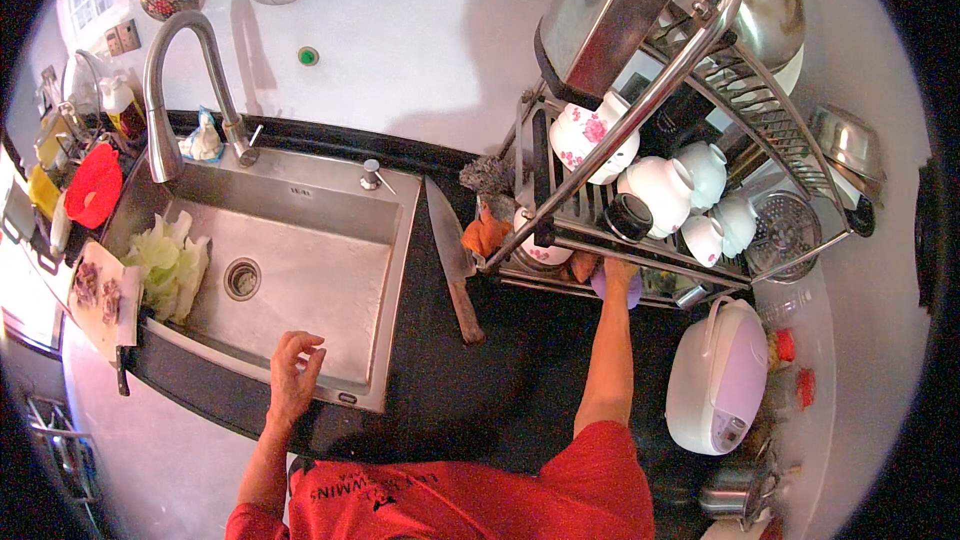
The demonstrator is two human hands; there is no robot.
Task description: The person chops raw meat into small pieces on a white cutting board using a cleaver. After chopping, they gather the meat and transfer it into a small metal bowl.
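Observation:
My left hand (294,372) hovers over the near edge of the steel sink (300,250), fingers loosely bent and nothing in them. My right hand (620,270) reaches into the low part of the dish rack (640,258); its fingers are hidden behind the rack's bars. Beside that hand is a purple thing (632,290) whose kind I cannot make out. Above it, several white bowls (655,195) and a small black bowl (628,216) sit on the rack. A large knife (455,265) with a wooden handle lies between sink and rack.
Pale green leaves (172,265) lie in the sink's left side. Left of them a cutting board (103,295) carries chopped food. The curved faucet (180,70) rises at the back left. A white rice cooker (717,375) stands on the right. An orange cloth-like thing (487,233) is near the knife.

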